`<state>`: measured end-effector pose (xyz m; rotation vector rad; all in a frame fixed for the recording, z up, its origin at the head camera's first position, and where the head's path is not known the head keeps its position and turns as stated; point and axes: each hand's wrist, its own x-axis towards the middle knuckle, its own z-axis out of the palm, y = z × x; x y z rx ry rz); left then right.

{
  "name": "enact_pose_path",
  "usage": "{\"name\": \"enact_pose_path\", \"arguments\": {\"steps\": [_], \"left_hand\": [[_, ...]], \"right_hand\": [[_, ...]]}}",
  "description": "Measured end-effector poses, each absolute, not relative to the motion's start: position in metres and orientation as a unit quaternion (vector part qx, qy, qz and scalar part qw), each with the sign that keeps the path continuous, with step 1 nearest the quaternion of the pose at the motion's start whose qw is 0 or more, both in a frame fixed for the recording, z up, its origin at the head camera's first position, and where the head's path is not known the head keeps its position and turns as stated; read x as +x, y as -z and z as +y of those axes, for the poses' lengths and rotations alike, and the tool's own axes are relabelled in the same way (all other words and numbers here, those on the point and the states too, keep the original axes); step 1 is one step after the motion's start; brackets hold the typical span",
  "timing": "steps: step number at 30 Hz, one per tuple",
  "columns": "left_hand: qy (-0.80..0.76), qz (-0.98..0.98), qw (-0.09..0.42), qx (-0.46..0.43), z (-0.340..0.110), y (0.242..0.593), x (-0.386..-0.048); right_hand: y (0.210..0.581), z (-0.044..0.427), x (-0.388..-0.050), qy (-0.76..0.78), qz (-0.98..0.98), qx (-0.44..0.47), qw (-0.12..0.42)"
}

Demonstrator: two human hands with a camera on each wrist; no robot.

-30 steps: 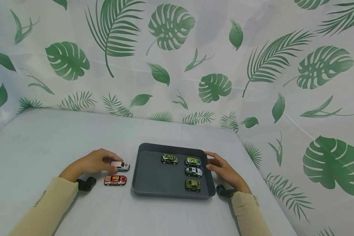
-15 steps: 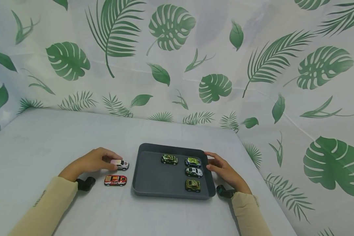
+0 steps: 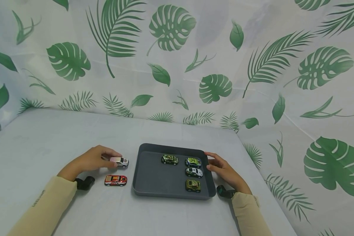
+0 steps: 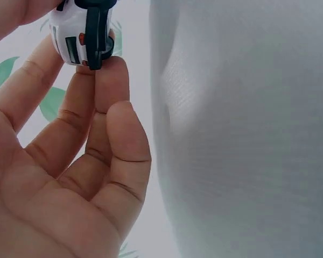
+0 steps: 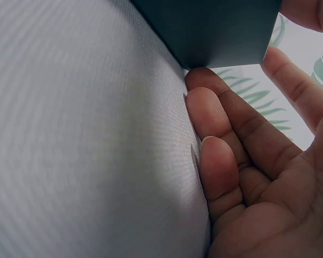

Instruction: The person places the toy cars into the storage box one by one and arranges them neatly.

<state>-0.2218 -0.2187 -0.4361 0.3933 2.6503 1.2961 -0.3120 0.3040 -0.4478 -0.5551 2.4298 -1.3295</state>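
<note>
My left hand [image 3: 92, 160] pinches a white toy car [image 3: 121, 161] with a pink pattern between thumb and fingers, left of the grey tray. In the left wrist view, that toy car [image 4: 75, 40] is held at the fingertips, its end facing the camera. Just in front lies a red toy car [image 3: 115, 180] on the table. My right hand [image 3: 225, 170] grips the right side of the grey tray [image 3: 153, 193], thumb and index finger at its rim. The right wrist view has the tray's wall [image 5: 215, 32] against my fingers, the lower ones curled beside the cloth.
Inside the tray, a camouflage car [image 3: 169, 159] sits near the back. Along its right side stand a yellow-green car [image 3: 193, 162], a white-and-green car [image 3: 193, 172] and an olive car [image 3: 193, 185]. A leaf-print curtain [image 3: 177, 65] hangs behind the white table [image 3: 76, 131].
The left hand has shifted slightly back with the white toy car, away from the red one. The right hand, the tray and its cars stay in place.
</note>
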Motion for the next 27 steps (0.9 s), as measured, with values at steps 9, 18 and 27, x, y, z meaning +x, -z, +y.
{"name": "enact_pose_path", "arguments": {"steps": [9,18,27], "left_hand": [[-0.426,0.895,0.057,0.116,-0.218,0.431,-0.22],[-0.442,0.887,0.033,0.128,-0.213,0.425,-0.22],[-0.445,0.886,0.025,0.13,-0.205,0.417,-0.218]], "right_hand": [[0.446,0.303,-0.312,0.466,0.848,-0.195,0.158],[0.447,0.304,-0.313,0.469,0.847,-0.196,0.159],[0.447,0.304,-0.312,0.471,0.845,-0.192,0.164]]}}
